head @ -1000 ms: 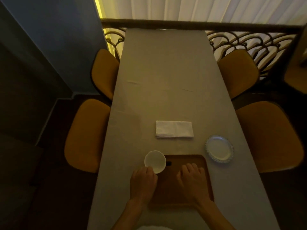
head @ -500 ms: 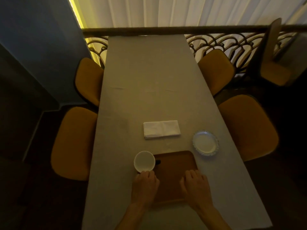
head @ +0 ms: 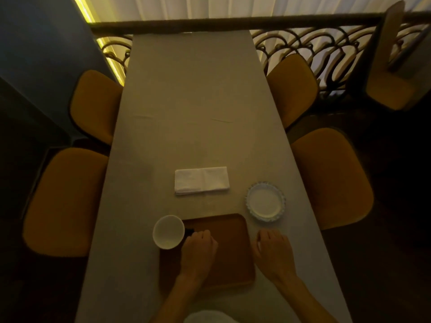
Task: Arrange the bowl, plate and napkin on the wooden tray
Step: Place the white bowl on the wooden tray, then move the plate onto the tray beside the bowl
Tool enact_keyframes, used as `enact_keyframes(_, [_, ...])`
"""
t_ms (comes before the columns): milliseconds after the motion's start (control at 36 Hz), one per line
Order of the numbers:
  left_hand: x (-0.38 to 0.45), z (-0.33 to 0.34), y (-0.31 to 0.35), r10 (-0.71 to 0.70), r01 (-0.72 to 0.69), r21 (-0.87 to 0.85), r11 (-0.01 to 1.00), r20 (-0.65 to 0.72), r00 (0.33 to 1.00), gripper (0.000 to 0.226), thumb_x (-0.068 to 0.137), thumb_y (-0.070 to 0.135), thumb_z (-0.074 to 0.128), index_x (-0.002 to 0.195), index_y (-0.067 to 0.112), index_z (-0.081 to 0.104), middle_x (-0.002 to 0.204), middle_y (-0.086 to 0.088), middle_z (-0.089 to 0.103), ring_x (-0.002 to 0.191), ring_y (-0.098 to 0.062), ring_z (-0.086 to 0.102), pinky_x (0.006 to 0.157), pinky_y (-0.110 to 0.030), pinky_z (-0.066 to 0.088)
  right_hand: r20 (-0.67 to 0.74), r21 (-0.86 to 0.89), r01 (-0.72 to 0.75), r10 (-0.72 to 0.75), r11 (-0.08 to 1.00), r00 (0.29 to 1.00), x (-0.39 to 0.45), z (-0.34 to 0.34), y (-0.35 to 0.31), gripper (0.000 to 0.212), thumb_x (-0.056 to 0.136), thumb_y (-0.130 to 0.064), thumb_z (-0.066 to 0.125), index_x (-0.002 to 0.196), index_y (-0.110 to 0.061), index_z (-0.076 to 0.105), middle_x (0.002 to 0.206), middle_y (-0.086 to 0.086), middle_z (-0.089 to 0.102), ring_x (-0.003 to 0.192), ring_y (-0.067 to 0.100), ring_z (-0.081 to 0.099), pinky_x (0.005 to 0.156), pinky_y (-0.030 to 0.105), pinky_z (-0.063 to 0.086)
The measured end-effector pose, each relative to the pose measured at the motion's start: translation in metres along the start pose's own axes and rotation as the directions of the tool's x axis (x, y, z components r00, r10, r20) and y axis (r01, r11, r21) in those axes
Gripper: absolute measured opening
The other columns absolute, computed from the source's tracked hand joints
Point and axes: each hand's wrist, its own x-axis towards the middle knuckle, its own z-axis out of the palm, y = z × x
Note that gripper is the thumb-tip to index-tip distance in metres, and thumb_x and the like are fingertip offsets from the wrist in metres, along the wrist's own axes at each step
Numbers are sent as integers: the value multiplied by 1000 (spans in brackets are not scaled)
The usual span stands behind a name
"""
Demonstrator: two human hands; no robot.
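Dim room, long grey table point(head: 186, 101). Wooden tray point(head: 231, 238) at lower centre, w/ nothing on it. Left hand point(head: 198, 250) loosely curled beside white bowl point(head: 168, 231), probably to take it; right hand point(head: 271, 250) relaxed, empty, below plate point(head: 265, 201). Napkin point(head: 201, 180) waits above.

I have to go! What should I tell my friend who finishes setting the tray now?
Left hand rests on the brown wooden tray, holding nothing. Right hand rests on the grey table beside the tray, empty too.
Small white round bowl overlaps the tray's far left corner. White plate with a patterned rim and folded white napkin lie on the table.
Done: nothing placed properly. Left: set all three on the tray.
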Motion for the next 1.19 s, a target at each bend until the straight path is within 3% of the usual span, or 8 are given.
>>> enact_keyframes(139, [25, 12, 24, -43, 43, 11, 999, 21, 999, 20, 94, 27, 42, 75, 24, 43, 74, 6, 52, 68, -11, 50, 65, -28, 43, -11, 14, 1, -1, 1000, 1000, 25, 4, 34, 24, 79, -20, 68, 68, -20, 47, 60, -2, 47, 54, 20, 48, 55, 34, 39])
enact_keyframes(250, [47, 21, 38, -46, 45, 27, 999, 50, 998, 20, 94, 28, 41, 75, 24, 43, 75, 4, 54, 69, -13, 52, 66, -31, 46, -48, 50, 8, -6, 999, 999, 43, 9, 58, 28, 78, -19, 66, 69, -22, 39, 60, -8, 33, 51, 14, 33, 52, 30, 34])
enact_keyframes(361, [68, 30, 50, -55, 53, 37, 998, 50, 997, 20, 93, 28, 46, 73, 22, 45, 74, 1, 57, 68, -17, 54, 64, -31, 43, -19, 16, -29, 30, 999, 999, 60, 15, 78, 24, 85, -23, 61, 72, -21, 42, 62, -5, 40, 53, 17, 41, 52, 34, 38])
enact_keyframes(472, [88, 41, 58, -38, 36, 37, 999, 58, 998, 22, 92, 27, 48, 75, 17, 54, 75, -2, 59, 70, -20, 57, 63, -34, 46, 32, 54, -100, 98, 994, 995, 76, 22, 96, 21, 89, -26, 56, 73, -21, 42, 64, -4, 43, 58, 17, 44, 54, 35, 40])
enact_keyframes(750, [126, 73, 68, -19, 16, 30, 999, 114, 993, 26, 96, 33, 40, 80, 16, 53, 82, -9, 63, 77, -30, 60, 65, -40, 45, 192, 129, -221, 194, 967, 962, 103, 43, 131, 24, 97, -31, 44, 85, -14, 56, 81, 5, 62, 75, 23, 56, 68, 41, 51])
enact_keyframes(944, [137, 86, 71, -6, 4, 9, 1000, 148, 989, 26, 97, 31, 39, 80, 14, 52, 84, -13, 63, 79, -34, 59, 67, -43, 45, 297, 197, -304, 239, 932, 925, 112, 54, 144, 30, 99, -36, 37, 93, -13, 56, 87, 6, 63, 80, 24, 58, 70, 41, 51])
enact_keyframes(1083, [143, 86, 76, 64, -62, -25, 998, 138, 988, 23, 96, 24, 42, 79, 11, 51, 81, -16, 60, 77, -38, 58, 64, -46, 48, 369, 309, -408, 286, 859, 884, 118, 61, 149, 31, 101, -35, 34, 86, -14, 51, 81, 5, 58, 74, 23, 57, 67, 40, 50])
enact_keyframes(1194, [151, 87, 78, 49, -49, -2, 999, 194, 980, 21, 98, 25, 39, 86, 11, 50, 89, -16, 61, 84, -37, 57, 69, -47, 47, 404, 305, -438, 302, 845, 864, 122, 66, 154, 32, 102, -35, 31, 91, -15, 53, 85, 4, 58, 78, 23, 57, 68, 36, 46])
